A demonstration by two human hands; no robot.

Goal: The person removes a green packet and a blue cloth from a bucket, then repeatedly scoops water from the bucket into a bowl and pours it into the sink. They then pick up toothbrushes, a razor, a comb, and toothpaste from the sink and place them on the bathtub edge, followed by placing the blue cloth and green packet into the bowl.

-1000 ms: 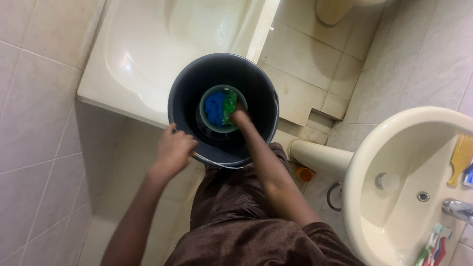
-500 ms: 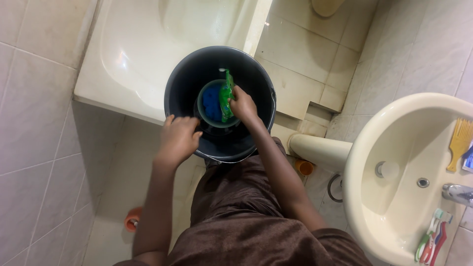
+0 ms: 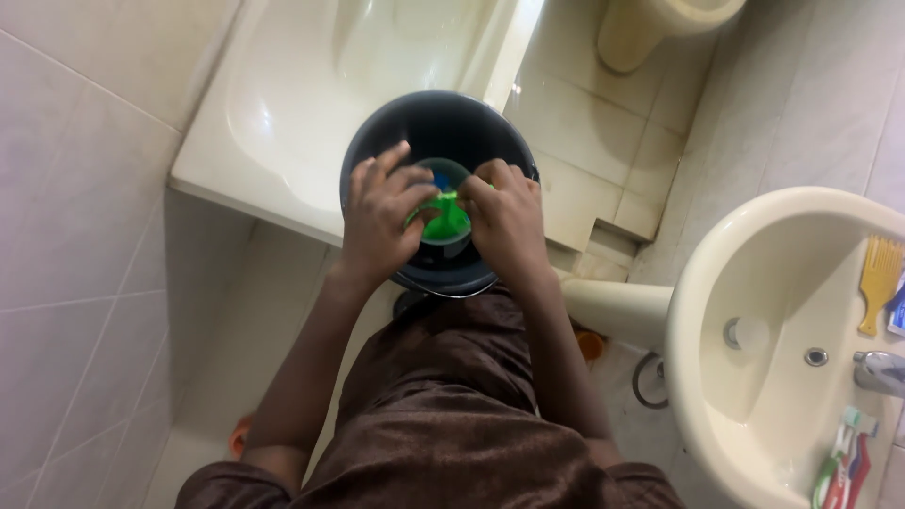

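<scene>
1. Left hand [image 3: 382,221]: over the mouth of the black bucket [image 3: 372,155], fingers partly spread, fingertips closed on one side of a green cloth [image 3: 443,219].
2. Right hand [image 3: 504,217]: close beside the left, fingers curled, gripping the cloth's other side. The two hands nearly meet over the cloth.
3. Green cloth: bunched between both hands, above the bucket's interior. A blue patch shows just behind it; cannot tell what it is.
4. Handling, as judged: soft, limp and light, probably wet and a little slippery. Best gripped by a gathered fold, not a loose edge.
5. Bucket: stands on the floor against the bathtub [image 3: 283,113].
6. Outward: a washbasin [image 3: 716,311] on the right, with a yellow comb [image 3: 880,271] and toothbrushes [image 3: 844,462] on its rim.
</scene>
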